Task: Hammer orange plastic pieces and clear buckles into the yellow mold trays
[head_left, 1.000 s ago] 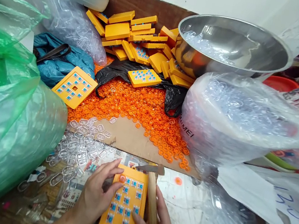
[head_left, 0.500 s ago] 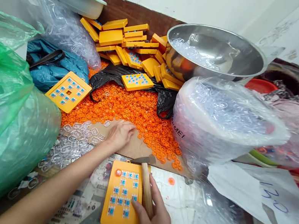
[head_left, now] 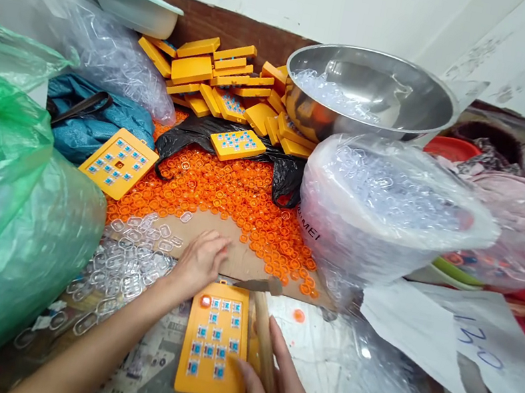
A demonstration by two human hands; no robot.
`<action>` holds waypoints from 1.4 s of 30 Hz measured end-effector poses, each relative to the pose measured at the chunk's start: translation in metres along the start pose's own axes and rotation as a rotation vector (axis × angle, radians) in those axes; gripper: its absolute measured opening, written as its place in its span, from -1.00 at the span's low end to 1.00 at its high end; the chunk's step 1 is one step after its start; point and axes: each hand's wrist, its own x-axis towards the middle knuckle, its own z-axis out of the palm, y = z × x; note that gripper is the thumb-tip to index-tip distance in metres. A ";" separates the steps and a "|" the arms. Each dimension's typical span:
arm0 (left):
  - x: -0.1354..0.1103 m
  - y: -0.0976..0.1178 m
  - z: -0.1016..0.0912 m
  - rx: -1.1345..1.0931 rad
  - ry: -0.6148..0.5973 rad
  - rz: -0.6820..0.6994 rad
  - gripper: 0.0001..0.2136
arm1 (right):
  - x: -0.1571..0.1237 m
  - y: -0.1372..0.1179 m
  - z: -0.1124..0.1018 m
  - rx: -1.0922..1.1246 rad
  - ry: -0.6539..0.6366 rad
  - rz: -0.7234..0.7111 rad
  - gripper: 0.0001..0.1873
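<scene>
A yellow board (head_left: pixel 213 377) with rows of small blue switches lies flat on the work surface. One orange cap (head_left: pixel 206 301) sits at its upper left corner. My right hand (head_left: pixel 284 387) is closed around the wooden handle of a hammer (head_left: pixel 266 343), its thumb at the board's right edge. The hammer's dark head points left, just above the board's top right corner. My left hand (head_left: pixel 203 257) is over the cardboard just beyond the board, fingers curled together. Whatever they hold, if anything, is hidden. Ahead of it spread many loose orange caps (head_left: pixel 223 186).
Clear plastic pieces (head_left: pixel 128 268) lie left of my left forearm. A second yellow board (head_left: pixel 120 164) leans beside a green bag (head_left: pixel 16 234). Yellow boards (head_left: pixel 191 69) are heaped at the back. A steel bowl (head_left: pixel 367 123) and a bag of clear pieces (head_left: pixel 351 239) stand right.
My left hand has drawn back from the orange caps toward the yellow board. My right hand and the hammer have shifted slightly right, the thumb sliding off the switches toward the board's edge.
</scene>
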 end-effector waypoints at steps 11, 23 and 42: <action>-0.072 0.012 0.012 -0.276 0.049 -0.014 -0.44 | -0.018 -0.016 -0.004 -0.210 -0.014 -0.464 -0.45; -0.072 0.017 0.004 -0.509 -0.056 -0.343 -0.36 | -0.021 -0.008 -0.008 -0.261 -0.079 -0.465 -0.46; 0.042 0.001 0.026 -0.042 -0.201 0.034 -0.92 | -0.023 -0.012 0.000 0.155 0.432 0.211 -0.25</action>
